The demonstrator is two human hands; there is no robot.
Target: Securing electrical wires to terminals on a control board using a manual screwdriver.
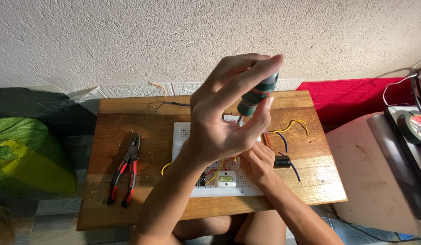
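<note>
The left hand (224, 122) is raised above the wooden surface (147, 136), its grip closed around the dark green, ribbed handle of a screwdriver (258, 93), thumb and fingertips pinching it near the top. The shaft points down toward the white perforated plastic board (183, 136) at the middle of the surface. At five o'clock from that hand, the right hand (257, 162) rests on the board, fingers curled shut on something too small to make out. Red and yellow wires (216, 171) run across the board beside a small white display module (227, 178). Red-handled steel pliers (126, 170) lie at nine o'clock from the board, well apart from both hands.
</note>
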